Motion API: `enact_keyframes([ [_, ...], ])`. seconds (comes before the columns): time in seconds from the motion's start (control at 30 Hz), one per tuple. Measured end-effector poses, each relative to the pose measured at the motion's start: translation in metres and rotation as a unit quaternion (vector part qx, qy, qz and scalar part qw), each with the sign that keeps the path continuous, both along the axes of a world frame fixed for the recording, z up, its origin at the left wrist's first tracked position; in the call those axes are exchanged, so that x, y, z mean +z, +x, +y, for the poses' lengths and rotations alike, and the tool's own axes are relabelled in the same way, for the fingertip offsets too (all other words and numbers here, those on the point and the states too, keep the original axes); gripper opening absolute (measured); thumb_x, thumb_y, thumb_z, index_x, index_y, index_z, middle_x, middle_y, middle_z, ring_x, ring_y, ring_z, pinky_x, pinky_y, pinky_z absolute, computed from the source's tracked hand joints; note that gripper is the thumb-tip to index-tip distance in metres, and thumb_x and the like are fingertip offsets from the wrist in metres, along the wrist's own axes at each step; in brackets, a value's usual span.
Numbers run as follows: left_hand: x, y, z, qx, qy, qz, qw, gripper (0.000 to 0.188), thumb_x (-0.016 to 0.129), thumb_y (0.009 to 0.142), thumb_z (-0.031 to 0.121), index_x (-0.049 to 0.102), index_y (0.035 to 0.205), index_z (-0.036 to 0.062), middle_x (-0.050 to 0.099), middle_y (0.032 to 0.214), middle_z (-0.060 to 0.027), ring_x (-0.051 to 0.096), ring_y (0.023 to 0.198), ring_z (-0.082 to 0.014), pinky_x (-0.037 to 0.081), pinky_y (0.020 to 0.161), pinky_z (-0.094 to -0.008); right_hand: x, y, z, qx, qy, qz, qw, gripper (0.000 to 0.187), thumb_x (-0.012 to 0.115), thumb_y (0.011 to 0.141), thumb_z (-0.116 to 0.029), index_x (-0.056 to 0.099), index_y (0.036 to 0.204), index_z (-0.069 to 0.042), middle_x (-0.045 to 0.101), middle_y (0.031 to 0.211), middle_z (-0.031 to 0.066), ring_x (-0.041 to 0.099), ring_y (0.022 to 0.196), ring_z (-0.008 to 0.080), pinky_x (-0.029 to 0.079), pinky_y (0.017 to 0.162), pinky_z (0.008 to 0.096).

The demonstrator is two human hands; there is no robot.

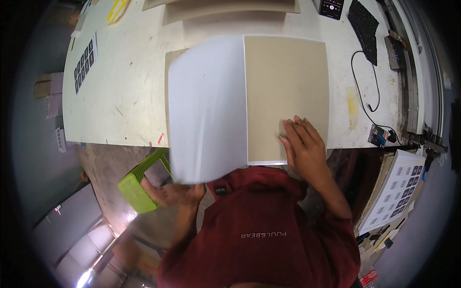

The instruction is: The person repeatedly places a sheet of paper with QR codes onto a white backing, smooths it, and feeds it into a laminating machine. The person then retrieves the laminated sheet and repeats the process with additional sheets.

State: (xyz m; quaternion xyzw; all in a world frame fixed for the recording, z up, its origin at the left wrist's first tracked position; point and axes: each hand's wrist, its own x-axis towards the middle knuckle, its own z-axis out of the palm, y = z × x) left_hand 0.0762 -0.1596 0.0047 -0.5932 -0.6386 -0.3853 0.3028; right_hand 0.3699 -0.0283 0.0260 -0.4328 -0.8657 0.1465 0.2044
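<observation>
My right hand (305,146) lies flat on a beige board (288,81), its fingers stretched toward the far side. The board has a thin white border and reaches the table's near edge. On its left, a large white sheet (206,110) bows upward, its outer edge smeared by motion. Part of another beige board (168,105) shows beneath that sheet's left side. My left hand (175,193) is just below the sheet's near left corner, off the table's front. Its fingers are spread and point left, slightly blurred, and nothing visible is held in them.
A green plastic basket (136,192) is beyond my left fingers, below the white table (120,105). Beige boards (230,12) lie at the back. A phone (331,8), black textured piece (363,29) and cable (354,72) occupy the right. Printed sheets (396,192) rest lower right.
</observation>
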Motion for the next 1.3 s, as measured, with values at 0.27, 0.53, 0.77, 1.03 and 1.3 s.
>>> enact_keyframes([
  [0.27, -0.004, 0.085, 0.120, -0.375, -0.328, -0.263, 0.827, 0.111, 0.046, 0.089, 0.076, 0.018, 0.154, -0.0104, 0.017, 0.156, -0.0404, 0.016, 0.147, -0.0548, 0.016, 0.119, -0.0618, 0.052, 0.070, 0.041, -0.121, -0.206, 0.182, 0.954, 0.030, 0.058, 0.099, -0.009, 0.063, 0.124, 0.005, 0.070, 0.116, 0.0178, 0.066, 0.107, 0.0271, 0.048, 0.101, 0.0389],
  [0.53, -0.017, 0.109, 0.135, -0.279, -0.440, -0.058, 0.852, 0.117, 0.052, 0.084, 0.077, 0.024, 0.149, -0.0166, 0.016, 0.155, -0.0434, 0.013, 0.148, -0.0559, 0.013, 0.119, -0.0627, 0.076, 0.005, 0.065, 0.106, -0.258, 0.050, 0.959, 0.058, 0.059, 0.099, -0.030, 0.047, 0.143, 0.005, 0.048, 0.146, 0.0263, 0.041, 0.141, 0.0404, 0.033, 0.115, 0.0515],
  [0.77, -0.014, 0.108, 0.135, -0.293, -0.456, -0.107, 0.833, 0.124, 0.053, 0.082, 0.079, 0.017, 0.149, -0.0194, 0.012, 0.155, -0.0451, 0.011, 0.147, -0.0579, 0.013, 0.117, -0.0647, -0.048, -0.060, 0.176, 0.078, 0.109, -0.095, 0.986, 0.080, 0.054, 0.095, -0.055, 0.039, 0.149, 0.003, 0.033, 0.159, 0.0228, 0.029, 0.149, 0.0359, 0.016, 0.120, 0.0616],
  [1.03, -0.027, 0.105, 0.130, -0.275, -0.445, -0.132, 0.842, 0.125, 0.039, 0.084, 0.084, 0.016, 0.149, -0.0203, 0.010, 0.154, -0.0464, 0.009, 0.147, -0.0601, 0.012, 0.117, -0.0663, -0.016, 0.021, 0.041, 0.226, -0.143, -0.100, 0.958, 0.078, 0.061, 0.091, -0.055, 0.044, 0.150, -0.006, 0.033, 0.161, 0.0150, 0.026, 0.152, 0.0296, 0.016, 0.119, 0.0658],
  [1.3, -0.017, 0.110, 0.134, -0.262, -0.455, -0.091, 0.846, 0.119, 0.051, 0.087, 0.075, 0.014, 0.150, -0.0191, 0.007, 0.155, -0.0454, 0.007, 0.147, -0.0588, 0.010, 0.118, -0.0652, -0.047, 0.031, 0.147, -0.064, 0.063, -0.138, 0.986, 0.085, 0.052, 0.094, -0.063, 0.039, 0.151, -0.002, 0.026, 0.162, 0.0217, 0.022, 0.151, 0.0403, 0.008, 0.115, 0.0722],
])
